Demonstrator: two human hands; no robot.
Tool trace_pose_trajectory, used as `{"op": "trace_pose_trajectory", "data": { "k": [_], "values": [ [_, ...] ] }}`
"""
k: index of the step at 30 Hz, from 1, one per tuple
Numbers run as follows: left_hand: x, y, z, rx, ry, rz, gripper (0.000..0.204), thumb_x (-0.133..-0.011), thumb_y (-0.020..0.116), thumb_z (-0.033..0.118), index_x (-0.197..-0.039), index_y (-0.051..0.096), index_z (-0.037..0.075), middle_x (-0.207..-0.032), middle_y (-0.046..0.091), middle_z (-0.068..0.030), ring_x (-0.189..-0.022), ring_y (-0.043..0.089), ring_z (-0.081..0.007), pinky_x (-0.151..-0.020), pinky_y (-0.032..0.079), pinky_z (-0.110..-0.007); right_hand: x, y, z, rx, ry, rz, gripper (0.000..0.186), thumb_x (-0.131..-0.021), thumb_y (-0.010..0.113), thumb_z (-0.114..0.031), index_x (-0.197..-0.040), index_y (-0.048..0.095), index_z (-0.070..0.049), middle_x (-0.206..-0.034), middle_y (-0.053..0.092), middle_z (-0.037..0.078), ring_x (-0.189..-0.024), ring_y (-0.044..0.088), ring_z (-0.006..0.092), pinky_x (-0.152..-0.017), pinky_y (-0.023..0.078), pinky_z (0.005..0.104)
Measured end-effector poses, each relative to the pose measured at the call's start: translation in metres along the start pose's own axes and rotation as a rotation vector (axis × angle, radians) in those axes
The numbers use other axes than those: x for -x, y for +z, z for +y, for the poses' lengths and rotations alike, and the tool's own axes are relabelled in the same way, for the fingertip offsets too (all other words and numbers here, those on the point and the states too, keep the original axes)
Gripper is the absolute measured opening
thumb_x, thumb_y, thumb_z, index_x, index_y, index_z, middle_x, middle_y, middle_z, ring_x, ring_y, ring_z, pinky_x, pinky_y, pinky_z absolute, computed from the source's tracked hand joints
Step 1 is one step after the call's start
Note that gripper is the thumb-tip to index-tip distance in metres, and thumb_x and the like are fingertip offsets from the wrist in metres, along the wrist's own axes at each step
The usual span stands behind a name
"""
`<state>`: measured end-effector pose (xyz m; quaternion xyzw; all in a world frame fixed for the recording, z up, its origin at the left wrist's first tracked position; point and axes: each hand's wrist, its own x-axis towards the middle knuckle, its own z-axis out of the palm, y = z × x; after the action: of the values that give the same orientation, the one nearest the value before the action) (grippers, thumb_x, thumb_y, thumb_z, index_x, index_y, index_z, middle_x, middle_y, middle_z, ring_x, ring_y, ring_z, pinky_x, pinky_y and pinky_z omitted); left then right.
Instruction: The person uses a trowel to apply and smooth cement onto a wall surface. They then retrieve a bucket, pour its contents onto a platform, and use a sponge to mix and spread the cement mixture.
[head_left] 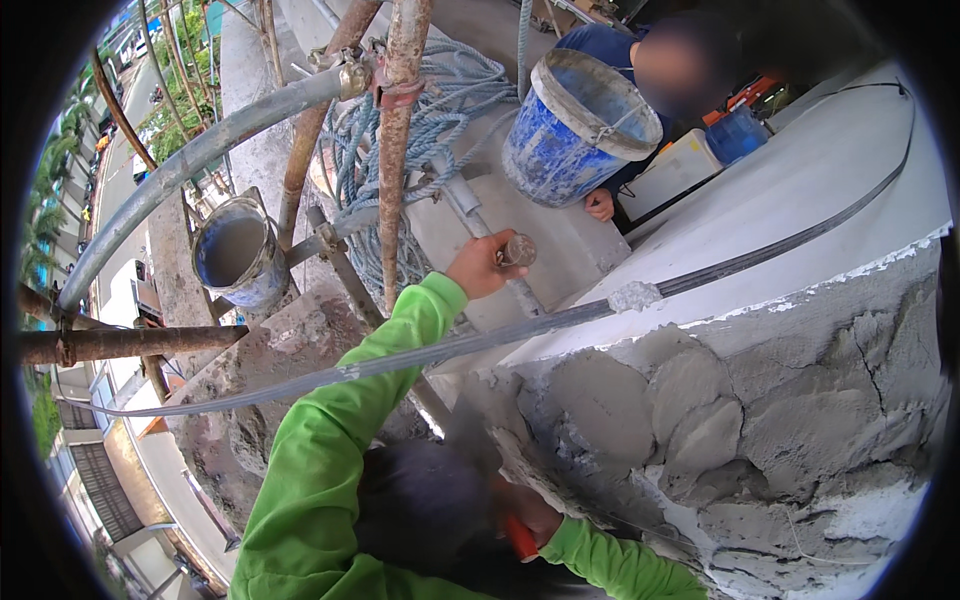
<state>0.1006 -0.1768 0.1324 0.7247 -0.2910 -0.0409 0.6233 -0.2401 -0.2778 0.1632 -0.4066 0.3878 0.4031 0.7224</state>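
Note:
My left arm, in a bright green sleeve, stretches forward, and my left hand (482, 266) is closed around a short brown cylindrical piece (518, 250) with a round end. Low in the view my right hand (532, 508) grips a red-handled tool (521, 538); its working end is hidden. A dark blurred area beside that hand hides what lies there. To the right is a wall of rough grey mortar (690, 400), laid on in overlapping patches. A dark cable bundle (470, 342), with a mortar lump (633, 297) stuck to it, crosses between my arms and the wall's pale upper face.
Rusty scaffold poles (405, 130) and a curved grey pipe (200, 150) stand left, with a street far below. A bucket of grey mortar (238, 250) sits beside them. Blue rope (450, 90) lies coiled ahead. Another person's hand (599, 205) is near a blue bucket (560, 140).

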Motion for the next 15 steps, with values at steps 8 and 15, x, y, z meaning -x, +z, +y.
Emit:
{"op": "trace_pose_trajectory", "data": {
  "k": [8, 15],
  "values": [
    [-0.011, 0.016, -0.019, 0.306, -0.326, -0.198, 0.026, -0.078, 0.068, 0.021, -0.089, 0.062, -0.001, -0.072, 0.064, -0.0063, -0.064, 0.057, -0.0131, -0.055, 0.044, -0.028, 0.008, 0.016, -0.009, 0.051, -0.088, -0.030, 0.017, -0.089, 0.057, -0.025, -0.090, 0.049, -0.010, -0.068, 0.050, -0.001, -0.048, 0.051, 0.0100, -0.043, 0.046, 0.0250],
    [-0.014, 0.030, -0.006, 0.208, -0.371, -0.128, 0.033, -0.074, 0.070, 0.026, -0.092, 0.062, -0.001, -0.076, 0.065, -0.0094, -0.070, 0.061, -0.0178, -0.061, 0.047, -0.031, 0.011, 0.024, -0.026, 0.033, -0.091, 0.003, 0.017, -0.088, 0.057, -0.023, -0.090, 0.047, -0.010, -0.065, 0.047, -0.002, -0.047, 0.049, 0.0099, -0.041, 0.045, 0.0260]
  ]
}}
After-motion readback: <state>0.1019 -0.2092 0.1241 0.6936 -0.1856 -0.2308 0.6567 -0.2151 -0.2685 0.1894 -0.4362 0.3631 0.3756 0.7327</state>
